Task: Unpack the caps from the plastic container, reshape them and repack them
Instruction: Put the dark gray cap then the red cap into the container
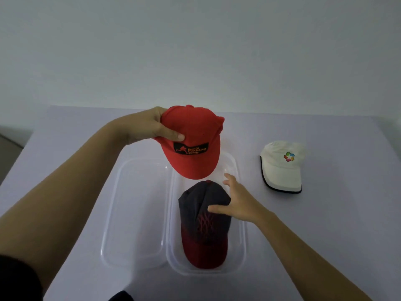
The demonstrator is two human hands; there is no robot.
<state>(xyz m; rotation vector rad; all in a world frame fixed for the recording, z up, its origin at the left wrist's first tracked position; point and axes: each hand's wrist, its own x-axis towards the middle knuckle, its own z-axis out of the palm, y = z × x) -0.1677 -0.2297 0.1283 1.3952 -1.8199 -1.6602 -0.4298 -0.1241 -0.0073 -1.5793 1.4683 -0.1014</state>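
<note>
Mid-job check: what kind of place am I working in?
Probably a staged tabletop workstation rather than a shop: a pale covered table against a bare wall, set with a clear plastic container and loose caps such as the white cap.

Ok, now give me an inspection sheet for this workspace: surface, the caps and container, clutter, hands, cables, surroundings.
Surface: table under a pale lilac cover.
Job's things: red cap held in the air over the far end of the clear container; dark cap lying inside it; white cap on the table to the right; clear lid flat beside the container on the left.
Clutter: nothing seen.
Hands: left hand grips the red cap's crown; right hand open, thumb on the dark cap.
Cables: nothing seen.
Surroundings: plain pale wall.
</note>
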